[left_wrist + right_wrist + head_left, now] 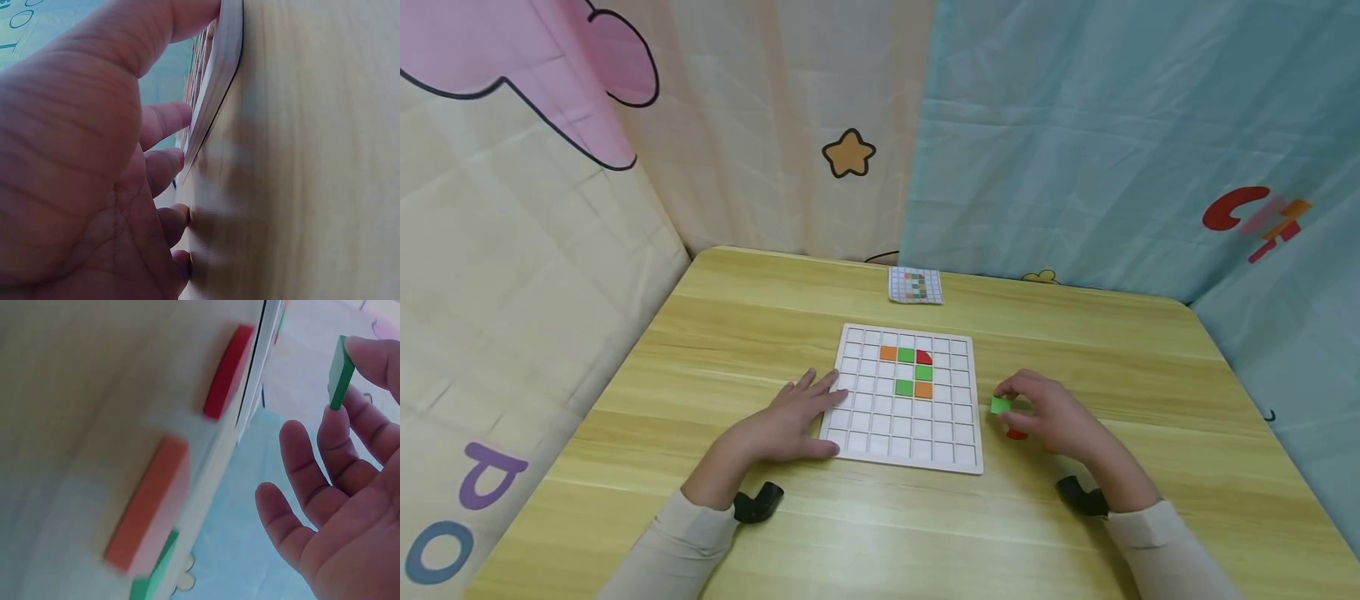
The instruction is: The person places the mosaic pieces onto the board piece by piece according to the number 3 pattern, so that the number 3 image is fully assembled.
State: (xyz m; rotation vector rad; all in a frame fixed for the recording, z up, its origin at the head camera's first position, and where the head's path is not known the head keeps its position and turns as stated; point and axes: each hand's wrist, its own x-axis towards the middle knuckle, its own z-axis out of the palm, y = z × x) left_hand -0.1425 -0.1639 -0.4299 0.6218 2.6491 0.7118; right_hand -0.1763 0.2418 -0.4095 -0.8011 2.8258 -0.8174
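My left hand point(790, 421) lies spread at the left side of a white grid board point(880, 425), thumb and some fingertips on its edge; the left wrist view shows other fingertips on the table. To the right of the board, my right hand point(1048, 412) pinches a green square tile point(340, 374) between thumb and fingers, held up off the table. Set in the board's cells are orange, green and red tiles, among them a red one with a rounded corner point(923, 357). Below the right hand lie a red tile point(230, 372), an orange tile point(150, 506) and another green tile point(155, 570).
A small printed card point(915, 285) with a coloured grid pattern lies near the table's far edge, behind the board. Patterned curtains point(1037, 150) hang around the wooden table point(880, 533). Black wrist-worn devices point(760, 502) sit under both wrists.
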